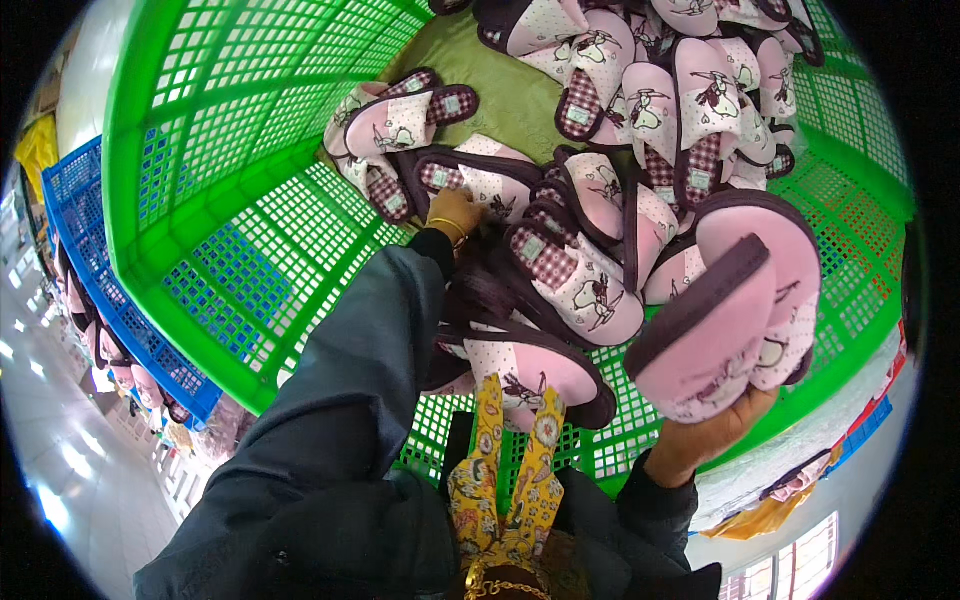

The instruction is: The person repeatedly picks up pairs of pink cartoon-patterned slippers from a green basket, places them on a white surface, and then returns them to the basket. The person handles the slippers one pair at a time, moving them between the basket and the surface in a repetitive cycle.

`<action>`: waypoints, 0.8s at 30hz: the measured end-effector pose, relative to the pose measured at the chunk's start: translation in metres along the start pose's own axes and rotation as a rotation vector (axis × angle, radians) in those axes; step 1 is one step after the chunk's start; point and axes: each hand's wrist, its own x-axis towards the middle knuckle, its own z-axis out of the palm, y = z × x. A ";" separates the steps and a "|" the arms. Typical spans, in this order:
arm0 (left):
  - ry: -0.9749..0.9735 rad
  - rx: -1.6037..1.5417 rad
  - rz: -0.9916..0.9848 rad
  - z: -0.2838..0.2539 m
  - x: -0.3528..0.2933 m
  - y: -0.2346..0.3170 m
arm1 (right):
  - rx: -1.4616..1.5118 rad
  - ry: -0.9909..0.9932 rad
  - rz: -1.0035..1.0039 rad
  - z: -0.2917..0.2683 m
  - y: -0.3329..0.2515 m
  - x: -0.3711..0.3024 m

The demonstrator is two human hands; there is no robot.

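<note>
Head view shows the right grip (715,432) closed on two pink slippers (697,350), supporting them from below, one overlapping the other, over the near right part of a green basket (122,190). The left grip (455,212), with a yellow bracelet (448,228) at its wrist, reaches into the basket, its fingers just beside a spotted slipper (515,172) with a checked insole; they are partly hidden, so I cannot tell whether they hold anything. Nearer the body, another pink slipper (565,375) lies on its own side of the basket, close to a yellow patterned scarf (475,490) hanging down. Farther in, more slippers (715,95) pile up at the far right, next to an olive sheet (510,95). Outside, a blue basket (130,310) stands to the left, above a shiny floor (60,440).
</note>
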 end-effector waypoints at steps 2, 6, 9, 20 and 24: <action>0.034 0.171 -0.048 0.009 0.010 -0.006 | -0.240 -0.004 -0.080 -0.006 -0.003 0.002; 0.084 0.077 -0.058 -0.006 -0.001 0.005 | -0.076 0.009 -0.018 -0.007 -0.010 0.002; 0.379 0.098 0.235 -0.018 -0.006 0.001 | -0.182 -0.050 -0.064 -0.010 -0.005 0.004; 0.574 -2.299 -0.565 -0.037 -0.048 -0.001 | 0.199 -0.074 0.108 -0.001 -0.002 0.004; 0.508 -1.763 -0.574 -0.029 -0.047 -0.040 | 0.061 -0.041 0.125 -0.007 -0.006 0.006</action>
